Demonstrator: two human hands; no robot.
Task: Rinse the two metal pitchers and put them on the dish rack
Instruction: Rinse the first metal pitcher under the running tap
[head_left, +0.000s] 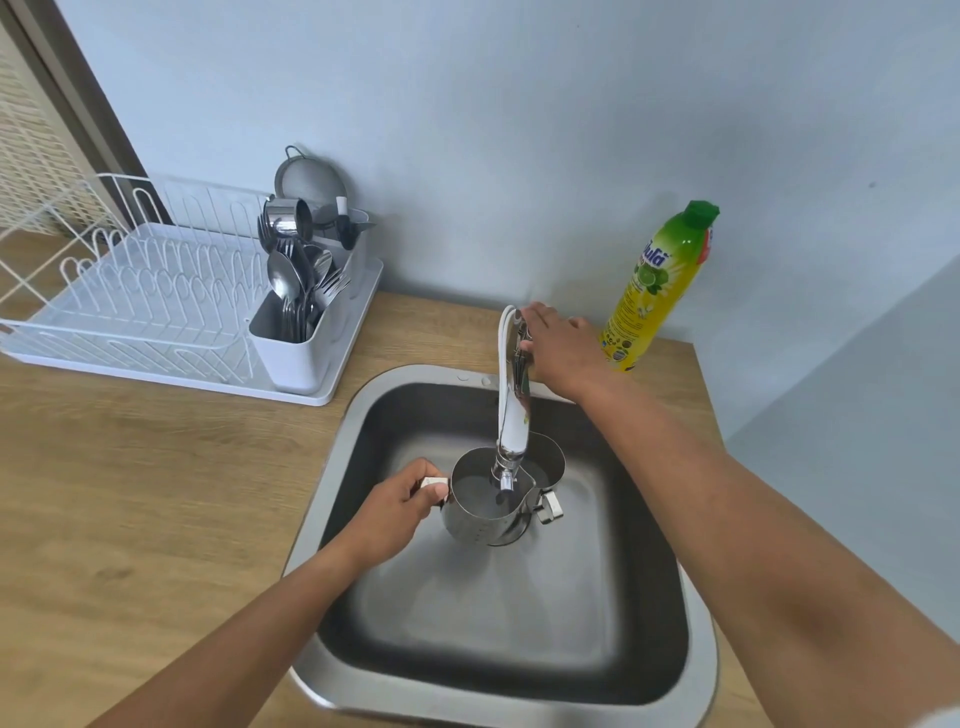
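A metal pitcher (480, 512) is held under the tap's spout (505, 480) inside the steel sink (332, 467); my left hand (402, 501) grips its handle on the left side. A second metal pitcher (545, 460) stands right behind it, partly hidden by the tap, with its handle (550, 506) pointing to the right. My right hand (558, 348) rests closed on the tap lever (519, 335) at the back of the sink. The white dish rack (130, 296) stands on the counter to the left.
A cutlery holder (306, 332) full of spoons and forks sits at the rack's right end, with a small metal cup and a strainer (311, 179) behind it. A green-yellow dish soap bottle (657, 288) stands by the wall, right of the tap. The counter (156, 493) is wood.
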